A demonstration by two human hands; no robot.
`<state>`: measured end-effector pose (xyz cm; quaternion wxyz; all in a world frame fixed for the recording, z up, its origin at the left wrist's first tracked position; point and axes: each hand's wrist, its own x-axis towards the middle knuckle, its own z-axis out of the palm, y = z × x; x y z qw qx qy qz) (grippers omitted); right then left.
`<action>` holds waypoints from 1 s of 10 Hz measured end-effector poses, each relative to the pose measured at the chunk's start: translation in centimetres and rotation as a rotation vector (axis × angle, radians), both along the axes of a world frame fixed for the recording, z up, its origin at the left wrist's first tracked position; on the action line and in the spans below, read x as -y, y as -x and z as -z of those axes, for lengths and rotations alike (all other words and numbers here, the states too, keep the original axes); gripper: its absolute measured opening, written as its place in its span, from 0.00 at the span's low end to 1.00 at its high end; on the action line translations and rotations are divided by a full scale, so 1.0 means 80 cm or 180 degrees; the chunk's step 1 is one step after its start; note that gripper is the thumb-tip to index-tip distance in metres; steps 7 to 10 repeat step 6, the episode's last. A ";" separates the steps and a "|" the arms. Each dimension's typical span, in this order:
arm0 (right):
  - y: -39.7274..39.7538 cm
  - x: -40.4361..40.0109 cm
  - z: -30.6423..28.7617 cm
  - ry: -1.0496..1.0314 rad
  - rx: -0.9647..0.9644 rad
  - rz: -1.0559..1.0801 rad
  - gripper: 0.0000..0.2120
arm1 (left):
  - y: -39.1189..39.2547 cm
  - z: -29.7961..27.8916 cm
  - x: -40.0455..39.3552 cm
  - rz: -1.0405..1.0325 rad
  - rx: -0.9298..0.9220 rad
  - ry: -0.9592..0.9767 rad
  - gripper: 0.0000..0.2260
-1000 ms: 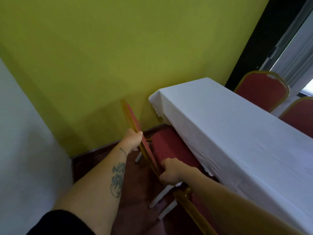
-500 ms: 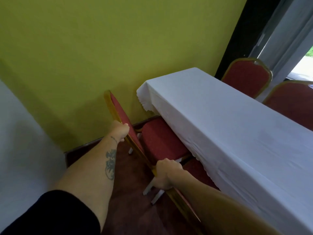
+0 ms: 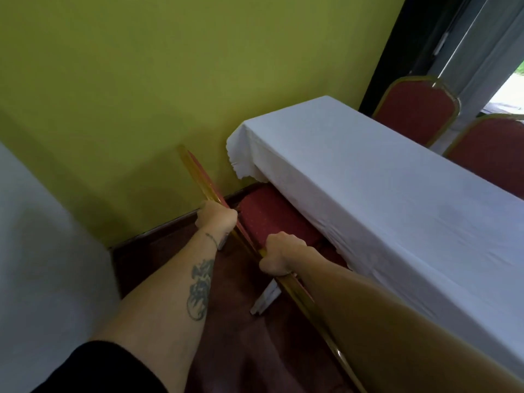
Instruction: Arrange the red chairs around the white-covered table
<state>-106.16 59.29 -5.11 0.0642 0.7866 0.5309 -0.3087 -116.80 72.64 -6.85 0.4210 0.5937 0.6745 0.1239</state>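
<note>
Two hands on one chair back: left hand [image 3: 217,219] wrapped around gold frame of near chair [image 3: 272,219] at farther point, right hand [image 3: 279,258] wrapped around same frame nearer person, spread grip likely for steering without twist. Seat already partly under white-covered table [image 3: 377,191], at table's corner nearest yellow wall [image 3: 170,80], cloth hem draping over seat edge. Two more red chairs [image 3: 416,109] stand on table's far side, backs upright, close to table. Judgement: near chair almost home; small push and squaring remain.
</note>
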 end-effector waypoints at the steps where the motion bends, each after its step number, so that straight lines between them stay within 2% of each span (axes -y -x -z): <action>1: 0.000 -0.001 0.004 -0.0028 0.0035 0.0068 0.10 | 0.000 -0.002 0.001 0.0078 -0.0052 0.0031 0.21; 2: 0.002 0.002 0.009 -0.0012 0.0115 0.0111 0.13 | 0.007 -0.008 -0.003 0.0324 -0.0079 0.0096 0.19; 3: -0.006 0.010 0.010 -0.0021 0.0057 0.0229 0.25 | 0.012 -0.028 -0.005 0.0853 -0.0176 0.0221 0.14; 4: -0.025 0.018 -0.008 -0.0237 -0.0123 0.0493 0.38 | 0.010 -0.051 -0.002 0.1394 -0.0963 -0.0159 0.10; 5: -0.067 0.022 -0.051 -0.0581 -0.0063 0.0642 0.40 | -0.008 -0.081 0.006 0.1462 -0.1482 -0.0761 0.09; 6: -0.119 0.032 -0.106 -0.0877 0.0156 0.0806 0.39 | -0.045 -0.126 0.021 0.1696 -0.1344 -0.1109 0.12; 10: -0.119 0.032 -0.106 -0.0877 0.0156 0.0806 0.39 | -0.045 -0.126 0.021 0.1696 -0.1344 -0.1109 0.12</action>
